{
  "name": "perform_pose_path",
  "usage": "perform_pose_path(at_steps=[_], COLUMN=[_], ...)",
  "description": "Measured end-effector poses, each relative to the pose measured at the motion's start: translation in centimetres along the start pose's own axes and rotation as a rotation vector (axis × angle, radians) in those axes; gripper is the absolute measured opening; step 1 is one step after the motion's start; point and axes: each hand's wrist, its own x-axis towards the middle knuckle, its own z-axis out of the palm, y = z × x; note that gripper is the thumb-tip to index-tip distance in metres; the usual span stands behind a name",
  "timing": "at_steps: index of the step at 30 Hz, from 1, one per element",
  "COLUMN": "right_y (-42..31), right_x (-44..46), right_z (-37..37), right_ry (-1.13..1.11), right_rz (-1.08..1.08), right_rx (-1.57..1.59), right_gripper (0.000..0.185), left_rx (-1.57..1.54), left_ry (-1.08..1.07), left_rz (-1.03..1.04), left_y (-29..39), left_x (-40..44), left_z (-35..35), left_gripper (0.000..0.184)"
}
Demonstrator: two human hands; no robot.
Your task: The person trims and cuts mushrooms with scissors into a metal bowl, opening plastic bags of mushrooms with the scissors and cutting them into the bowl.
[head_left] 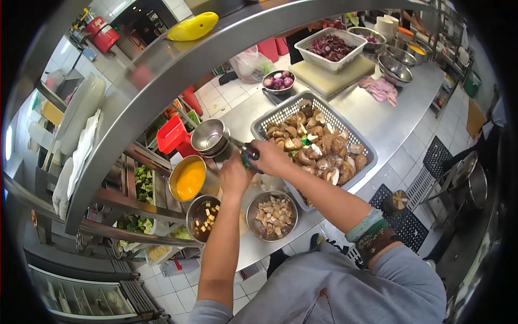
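Observation:
My right hand [271, 157] is closed around black-handled scissors [251, 152], their blades pointing up and left toward a stack of steel bowls [209, 136]. Close beside it, my left hand [236, 174] has its fingers curled in by the handles; what it holds is hidden. To the right of both hands, a grey perforated basket [362, 141] is heaped with brown mushrooms [318, 141]. Below the hands sits a steel bowl of pale chopped pieces [274, 216]. Left of my left forearm are a pot of orange liquid [190, 181] and a bowl of yellowish cubes [205, 220].
A metal shelf rail [127, 116] arches over the left side. Farther back are a cutting board [332, 76], a white basket of dark red pieces [333, 47], a bowl of purple onions [279, 81] and a pink cloth [379, 89]. A red container [172, 134] stands behind the pot.

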Motion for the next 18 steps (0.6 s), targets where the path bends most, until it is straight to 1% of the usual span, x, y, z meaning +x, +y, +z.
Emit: perform_pose_path(at_steps=[2, 4, 5, 6, 7, 8, 9, 11, 13, 14, 16, 17, 18], right_y=[0.5, 1.1, 2.8, 3.3, 2.0, 1.3, 1.8, 3.5, 4.1, 4.1, 4.2, 4.2, 4.1], right_x=[0.6, 1.2, 1.3, 1.3, 0.7, 0.5, 0.6, 1.2, 1.0, 1.0, 0.8, 0.7, 0.8], right_z=[1.4, 3.0, 4.8, 5.2, 3.8, 2.9, 2.9, 3.2, 3.4, 3.3, 3.3, 3.5, 3.9], right_ry=[-0.034, -0.099, -0.038, -0.059, -0.078, -0.046, 0.016, 0.051, 0.054, 0.066, 0.136, 0.139, 0.081], right_rz=[0.002, 0.065, -0.021, -0.020, 0.050, 0.056, 0.059, 0.087, 0.126, 0.129, 0.146, 0.147, 0.143], right_rx=[-0.001, -0.077, -0.031, -0.140, -0.024, 0.027, 0.068, 0.112, 0.215, 0.219, 0.308, 0.310, 0.359], right_gripper=[0.028, 0.027, 0.027, 0.026, 0.024, 0.025, 0.025, 0.024, 0.026, 0.026, 0.026, 0.026, 0.027], left_rx=[-0.013, -0.070, -0.074, -0.170, -0.195, -0.294, -0.242, -0.179, -0.228, -0.221, -0.346, -0.344, -0.464], left_ry=[-0.012, -0.025, -0.048, -0.008, -0.180, -0.108, -0.077, -0.038, -0.336, -0.339, -0.242, -0.243, -0.224], left_rz=[-0.003, 0.009, 0.040, 0.100, -0.041, 0.015, 0.038, 0.068, -0.086, -0.076, -0.156, -0.154, -0.190], left_y=[-0.9, -1.1, -1.1, -2.3, -2.2, -0.5, -1.8, -5.0, -7.4, -8.7, -9.5, -9.7, -8.6], left_x=[-0.8, -1.5, -1.8, -2.0, -2.1, -2.8, -3.8, -4.8, -5.5, -5.5, -4.9, -5.0, -5.1], left_z=[0.4, 1.3, 1.5, 3.1, 2.8, 0.9, 1.9, 2.6, 2.5, 2.9, 3.6, 4.1, 3.6], left_gripper=[0.067, 0.065, 0.066, 0.067, 0.067, 0.069, 0.069, 0.068, 0.058, 0.058, 0.045, 0.045, 0.038])
